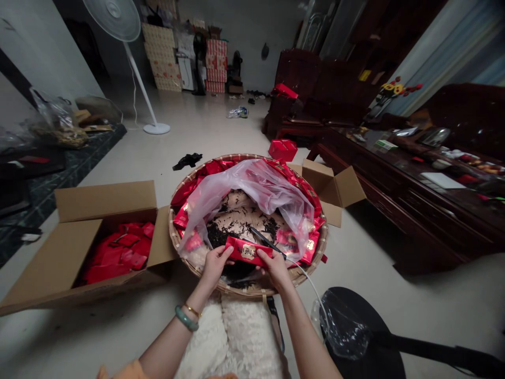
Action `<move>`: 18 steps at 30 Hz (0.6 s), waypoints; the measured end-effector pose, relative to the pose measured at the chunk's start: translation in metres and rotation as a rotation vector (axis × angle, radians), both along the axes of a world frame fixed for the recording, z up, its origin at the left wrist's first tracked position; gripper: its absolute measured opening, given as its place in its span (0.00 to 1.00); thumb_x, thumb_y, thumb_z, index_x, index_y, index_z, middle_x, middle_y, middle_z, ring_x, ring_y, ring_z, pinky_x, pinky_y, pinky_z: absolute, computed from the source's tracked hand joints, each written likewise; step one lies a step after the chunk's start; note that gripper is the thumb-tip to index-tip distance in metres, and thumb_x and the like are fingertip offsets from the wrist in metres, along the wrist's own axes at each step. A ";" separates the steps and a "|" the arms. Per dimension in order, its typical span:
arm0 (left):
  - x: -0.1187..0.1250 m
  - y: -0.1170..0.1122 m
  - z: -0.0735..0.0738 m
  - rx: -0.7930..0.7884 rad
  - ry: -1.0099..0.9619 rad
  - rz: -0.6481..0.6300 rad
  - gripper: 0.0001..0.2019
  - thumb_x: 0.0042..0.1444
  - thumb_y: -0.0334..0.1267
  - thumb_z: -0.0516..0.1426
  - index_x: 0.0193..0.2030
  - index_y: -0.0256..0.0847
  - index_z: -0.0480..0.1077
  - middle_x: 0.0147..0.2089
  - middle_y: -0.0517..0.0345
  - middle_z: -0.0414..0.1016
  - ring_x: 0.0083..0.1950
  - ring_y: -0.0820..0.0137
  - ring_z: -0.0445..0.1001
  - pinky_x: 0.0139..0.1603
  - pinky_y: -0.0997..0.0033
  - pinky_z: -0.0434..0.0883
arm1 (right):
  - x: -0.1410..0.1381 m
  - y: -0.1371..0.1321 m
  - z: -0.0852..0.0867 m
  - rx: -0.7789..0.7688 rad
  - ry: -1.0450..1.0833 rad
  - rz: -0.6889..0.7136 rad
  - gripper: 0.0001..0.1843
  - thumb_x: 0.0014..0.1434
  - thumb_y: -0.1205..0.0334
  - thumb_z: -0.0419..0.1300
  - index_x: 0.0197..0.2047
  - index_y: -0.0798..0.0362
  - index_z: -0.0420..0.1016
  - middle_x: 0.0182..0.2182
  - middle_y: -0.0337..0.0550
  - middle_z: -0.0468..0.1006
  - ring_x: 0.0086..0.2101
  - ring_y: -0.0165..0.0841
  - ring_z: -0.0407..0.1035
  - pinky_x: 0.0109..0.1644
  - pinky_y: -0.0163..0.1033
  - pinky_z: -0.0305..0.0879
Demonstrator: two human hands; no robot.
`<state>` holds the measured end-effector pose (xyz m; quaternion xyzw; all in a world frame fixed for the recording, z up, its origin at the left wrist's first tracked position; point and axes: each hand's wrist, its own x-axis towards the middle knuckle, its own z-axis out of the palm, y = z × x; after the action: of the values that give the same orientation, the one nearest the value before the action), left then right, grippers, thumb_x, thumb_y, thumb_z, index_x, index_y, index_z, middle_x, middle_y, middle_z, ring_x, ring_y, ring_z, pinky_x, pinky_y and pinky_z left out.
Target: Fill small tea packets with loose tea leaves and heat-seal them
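Left hand (215,264) grasping left end of a red packet (248,251), thumb on top; right hand (275,267) grasping its right end. Packet is level, printed side up, above the near part of a round woven basket (252,290), just inside its near edge. Black pen-shaped tool (265,242) slants behind the packet, lower end at the right hand; can't tell if that hand grips it too. White cord (311,281) runs from it over the basket's near right edge.

In basket: dark curly strands (216,234) in the middle, thickest toward the left and near edge; crumpled clear plastic sheet (252,179) around them, loose folds standing up on the far side and partly covering other red packets (311,246) along left, far and right edges.

Around: open carton (77,239) close by basket's left edge, flaps out, red pieces (122,250) inside; second open carton (341,187) past the far right edge, near a dark wooden table (351,163); red box (283,149) beyond far edge. Near right, clear plastic bag (347,332) over a black round base (384,350).
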<state>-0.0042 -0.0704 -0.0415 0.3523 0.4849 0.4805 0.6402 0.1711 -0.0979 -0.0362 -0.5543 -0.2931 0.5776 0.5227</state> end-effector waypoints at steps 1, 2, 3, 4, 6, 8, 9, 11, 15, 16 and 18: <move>0.000 0.000 0.000 -0.004 -0.009 0.005 0.19 0.41 0.49 0.64 0.31 0.32 0.74 0.27 0.56 0.76 0.27 0.73 0.72 0.25 0.75 0.71 | 0.000 0.001 -0.001 0.014 0.008 -0.029 0.25 0.41 0.43 0.67 0.28 0.58 0.70 0.18 0.39 0.74 0.15 0.27 0.65 0.14 0.29 0.55; 0.000 0.000 -0.001 -0.005 -0.020 0.016 0.19 0.43 0.50 0.63 0.31 0.32 0.73 0.28 0.56 0.76 0.27 0.72 0.72 0.26 0.75 0.71 | 0.000 0.001 -0.002 0.030 0.014 -0.070 0.25 0.42 0.41 0.66 0.28 0.57 0.70 0.17 0.38 0.73 0.15 0.27 0.64 0.14 0.30 0.56; -0.001 0.001 -0.001 -0.001 -0.025 0.035 0.19 0.44 0.50 0.61 0.32 0.33 0.73 0.29 0.54 0.76 0.28 0.71 0.73 0.26 0.74 0.71 | 0.001 0.001 -0.003 0.047 0.018 -0.123 0.26 0.44 0.40 0.64 0.28 0.57 0.70 0.17 0.38 0.73 0.15 0.28 0.64 0.15 0.31 0.58; -0.001 0.001 -0.002 0.010 -0.021 0.058 0.19 0.46 0.51 0.60 0.34 0.33 0.73 0.30 0.53 0.76 0.30 0.70 0.74 0.28 0.74 0.72 | 0.002 0.001 -0.003 0.063 0.018 -0.186 0.26 0.46 0.39 0.62 0.29 0.56 0.70 0.17 0.38 0.73 0.16 0.28 0.64 0.16 0.32 0.59; -0.001 0.002 -0.003 0.054 0.031 0.092 0.19 0.48 0.50 0.58 0.38 0.34 0.72 0.34 0.51 0.77 0.35 0.68 0.75 0.31 0.72 0.73 | 0.010 -0.001 -0.002 0.096 -0.012 -0.328 0.25 0.49 0.38 0.59 0.30 0.54 0.70 0.18 0.38 0.74 0.17 0.28 0.64 0.19 0.33 0.62; -0.003 0.003 -0.003 0.119 0.156 0.069 0.17 0.48 0.47 0.57 0.39 0.35 0.72 0.37 0.50 0.77 0.40 0.66 0.75 0.35 0.70 0.73 | 0.025 -0.005 0.000 0.143 -0.106 -0.398 0.23 0.48 0.40 0.61 0.28 0.54 0.71 0.20 0.37 0.74 0.19 0.28 0.65 0.22 0.34 0.64; -0.004 0.003 -0.003 0.155 0.248 0.024 0.15 0.49 0.45 0.57 0.39 0.36 0.72 0.37 0.51 0.77 0.40 0.66 0.75 0.36 0.69 0.73 | 0.035 -0.008 0.002 0.170 -0.170 -0.389 0.22 0.46 0.42 0.63 0.27 0.54 0.71 0.20 0.37 0.74 0.21 0.29 0.66 0.24 0.33 0.65; -0.009 0.003 0.001 0.250 0.475 -0.138 0.11 0.50 0.40 0.55 0.37 0.37 0.72 0.37 0.52 0.77 0.37 0.67 0.74 0.36 0.69 0.71 | 0.058 -0.015 0.006 0.221 -0.298 -0.254 0.20 0.42 0.45 0.67 0.26 0.56 0.74 0.23 0.39 0.76 0.25 0.30 0.68 0.30 0.34 0.67; -0.028 0.003 0.014 0.500 0.972 -0.524 0.07 0.50 0.35 0.56 0.35 0.40 0.73 0.35 0.55 0.75 0.39 0.65 0.71 0.41 0.67 0.67 | 0.104 -0.027 0.014 0.191 -0.413 -0.047 0.22 0.42 0.45 0.68 0.31 0.56 0.77 0.28 0.43 0.79 0.29 0.34 0.71 0.35 0.38 0.69; -0.033 0.003 0.018 0.535 1.068 -0.596 0.07 0.49 0.35 0.57 0.35 0.40 0.73 0.35 0.55 0.75 0.40 0.64 0.71 0.42 0.66 0.65 | 0.112 -0.030 0.015 0.182 -0.432 -0.050 0.23 0.43 0.44 0.67 0.33 0.56 0.77 0.30 0.44 0.79 0.30 0.34 0.71 0.35 0.38 0.70; -0.040 0.004 0.023 0.548 1.197 -0.730 0.08 0.48 0.38 0.60 0.36 0.41 0.74 0.36 0.55 0.75 0.41 0.63 0.70 0.42 0.67 0.64 | 0.123 -0.033 0.019 0.180 -0.480 -0.064 0.25 0.45 0.42 0.65 0.36 0.56 0.76 0.31 0.46 0.79 0.31 0.35 0.71 0.35 0.38 0.70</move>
<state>-0.0438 -0.0661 -0.0189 0.8384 0.4656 0.0676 0.2752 0.2945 -0.1306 -0.0176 -0.6356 -0.4414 0.3842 0.5036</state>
